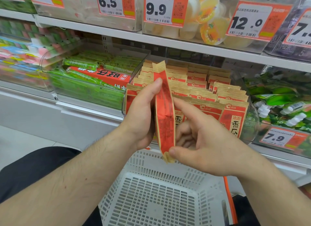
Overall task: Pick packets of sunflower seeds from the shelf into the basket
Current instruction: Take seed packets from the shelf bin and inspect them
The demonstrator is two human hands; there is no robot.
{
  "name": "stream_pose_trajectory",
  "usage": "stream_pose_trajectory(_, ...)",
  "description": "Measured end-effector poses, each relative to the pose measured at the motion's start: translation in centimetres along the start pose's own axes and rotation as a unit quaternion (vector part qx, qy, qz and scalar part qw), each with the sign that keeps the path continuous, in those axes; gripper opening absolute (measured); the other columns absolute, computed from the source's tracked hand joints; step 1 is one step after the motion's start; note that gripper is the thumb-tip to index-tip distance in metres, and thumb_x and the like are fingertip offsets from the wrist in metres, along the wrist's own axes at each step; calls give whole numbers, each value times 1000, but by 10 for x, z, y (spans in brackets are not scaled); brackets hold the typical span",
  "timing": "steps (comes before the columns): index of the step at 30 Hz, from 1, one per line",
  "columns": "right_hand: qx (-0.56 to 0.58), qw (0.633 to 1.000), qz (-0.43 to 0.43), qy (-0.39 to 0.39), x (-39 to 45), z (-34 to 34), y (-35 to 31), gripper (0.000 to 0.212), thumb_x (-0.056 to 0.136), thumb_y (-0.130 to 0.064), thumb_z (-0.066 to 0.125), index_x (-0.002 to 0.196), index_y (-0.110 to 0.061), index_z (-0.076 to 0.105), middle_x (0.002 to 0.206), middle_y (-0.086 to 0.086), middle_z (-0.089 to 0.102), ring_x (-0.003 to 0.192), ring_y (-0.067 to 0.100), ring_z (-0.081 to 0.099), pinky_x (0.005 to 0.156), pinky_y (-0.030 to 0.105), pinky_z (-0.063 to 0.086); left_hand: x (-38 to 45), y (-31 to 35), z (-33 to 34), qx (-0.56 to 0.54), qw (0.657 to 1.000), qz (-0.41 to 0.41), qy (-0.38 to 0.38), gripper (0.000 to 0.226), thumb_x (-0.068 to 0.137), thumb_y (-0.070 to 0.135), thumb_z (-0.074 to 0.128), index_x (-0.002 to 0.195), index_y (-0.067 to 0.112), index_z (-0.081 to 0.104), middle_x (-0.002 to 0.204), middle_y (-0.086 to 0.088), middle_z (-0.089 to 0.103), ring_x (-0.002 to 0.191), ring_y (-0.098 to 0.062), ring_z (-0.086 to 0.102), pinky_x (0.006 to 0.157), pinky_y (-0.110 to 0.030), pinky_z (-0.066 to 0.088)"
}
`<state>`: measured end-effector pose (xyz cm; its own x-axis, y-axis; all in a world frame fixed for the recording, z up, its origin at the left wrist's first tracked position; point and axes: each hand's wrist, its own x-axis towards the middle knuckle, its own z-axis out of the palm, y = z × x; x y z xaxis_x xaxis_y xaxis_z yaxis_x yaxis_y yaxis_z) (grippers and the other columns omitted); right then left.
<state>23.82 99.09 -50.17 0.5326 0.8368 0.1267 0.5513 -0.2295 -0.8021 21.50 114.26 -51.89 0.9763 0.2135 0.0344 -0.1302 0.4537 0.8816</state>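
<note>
One packet of sunflower seeds (164, 111) stands edge-on and upright above the white basket (151, 192), held between both hands. The left hand (143, 114) grips its upper half, thumb curled onto the red face near the top. The right hand (198, 138) pinches the lower half, forefinger against the side and thumb at the crimped bottom seal, with the other fingers loosely curled. The basket sits directly below the packet, open and, as far as can be seen, holding nothing. Behind the packet, the clear bin of matching packets (210, 94) sits on the shelf (168, 40). The step looks like the drop: I would lower the packet toward the basket floor, turn it flat, then loosen both hands together so it lands lying down rather than propped against the wall.
</note>
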Motion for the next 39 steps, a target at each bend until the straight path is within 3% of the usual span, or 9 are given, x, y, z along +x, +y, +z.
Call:
stream_pose_trajectory(7, 8, 1000, -1, -1, 1, 0, 5, 103, 77, -4, 79, 146, -58, 25, 77, 5, 71, 69, 20, 71, 67, 27, 56, 1, 0, -1, -30, 999, 9, 17, 40, 70, 52, 51, 83, 15, 58, 64, -10, 47, 55, -19, 49, 59, -32, 44)
stream_pose_trajectory(11, 36, 996, 8, 81, 7, 3, 16, 80, 66, -51, 79, 136, -60, 42, 87, -5, 61, 75, 15, 62, 71, 33, 56, 2, -1, -2, -83, 997, -4, 3, 46, 73, 54, 51, 78, 9, 63, 70, -15, 53, 63, -26, 57, 66, -35, 50)
stream_pose_trajectory(15, 37, 993, 43, 106, 12, 7, 24, 97, 51, -86, 70, 139, -66, 35, 131, -9, 53, 116, 7, 56, 99, 36, 50, 0, -1, -1, -134, 990, -29, -31, 54, 91, 54, 39, 87, 7, 67, 94, -20, 61, 85, -32, 65, 79, -45, 57)
stream_pose_trajectory(19, 31, 986, 66, 151, 13, 15, 23, 114, 48, -66, 80, 147, -57, 22, 138, -18, 52, 125, 7, 56, 103, 42, 49, -1, 0, 1, -95, 994, -46, -38, 57, 101, 51, 28, 104, 13, 70, 96, -12, 73, 89, -25, 72, 78, -42, 60)
stream_pose_trajectory(22, -113, 966, 98, 212, 13, 17, 19, 120, 51, -63, 78, 151, -49, 13, 141, -22, 40, 125, -4, 42, 104, 23, 36, 1, 3, 2, -56, 998, -32, -15, 43, 102, 40, 37, 116, 13, 67, 108, -13, 74, 98, -27, 72, 82, -45, 60)
stream_pose_trajectory(27, -195, 946, 114, 234, 13, 20, 18, 129, 49, -70, 77, 151, -48, 1, 143, -13, 44, 125, 7, 48, 100, 27, 41, 5, -3, -2, -3, 999, 21, 44, 26, 105, 15, 40, 109, 11, 66, 96, -10, 76, 87, -24, 73, 74, -40, 61)
stream_pose_trajectory(30, -61, 946, 120, 296, 15, 9, 24, 105, 59, -65, 76, 147, -49, 23, 104, -10, 70, 94, 12, 68, 87, 41, 56, 4, -1, -6, 15, 999, 6, 33, 26, 104, 18, 41, 108, 11, 66, 95, -11, 76, 86, -25, 73, 73, -40, 62)
stream_pose_trajectory(34, 118, 928, 70, 347, 18, -6, 25, 16, 91, -31, 69, 106, -26, 70, 90, 16, 72, 78, 25, 71, 64, 40, 58, 1, -2, -8, 41, 999, -3, -26, 26, 100, 20, 45, 109, 7, 66, 98, -14, 75, 86, -25, 73, 77, -40, 61)
stream_pose_trajectory(39, 115, 927, 73, 349, 17, -9, 31, 24, 96, -19, 63, 78, -6, 72, 81, 16, 72, 65, 22, 68, 55, 36, 57, 2, -6, -9, 52, 998, -14, -33, 27, 100, 19, 46, 110, 6, 66, 104, -19, 73, 88, -29, 72, 78, -41, 60)
